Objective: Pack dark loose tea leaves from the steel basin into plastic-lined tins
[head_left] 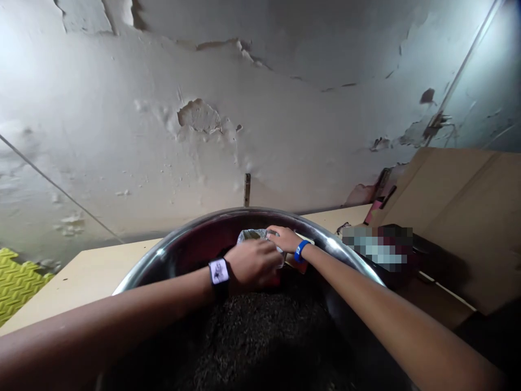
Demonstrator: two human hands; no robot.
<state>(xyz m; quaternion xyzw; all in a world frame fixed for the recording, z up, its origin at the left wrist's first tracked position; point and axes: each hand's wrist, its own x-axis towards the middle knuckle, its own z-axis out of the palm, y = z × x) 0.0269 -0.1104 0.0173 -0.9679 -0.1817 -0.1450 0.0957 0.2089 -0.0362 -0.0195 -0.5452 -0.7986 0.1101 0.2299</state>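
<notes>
A large steel basin [280,213] stands in front of me, its bottom covered by dark, loose, leaf-like bits [260,331]. Inside it, near the far wall, is a small packet [248,235] with a crinkled, see-through mouth; red shows beneath it. My right hand [286,239], with a blue wristband, grips the packet's edge from the right. My left hand [254,262], wearing a watch, is over the front of the packet with its fingers curled. Those fingertips are slightly blurred and partly hidden, so what they hold cannot be made out. A flat, light-edged item [299,264] lies under my right wrist.
The basin rests on a pale tabletop [101,260] against a peeling wall [285,125]. At right are a large cardboard sheet [456,217] and a dark item with a blurred-out patch [378,248]. A yellow foam mat [20,282] lies at far left.
</notes>
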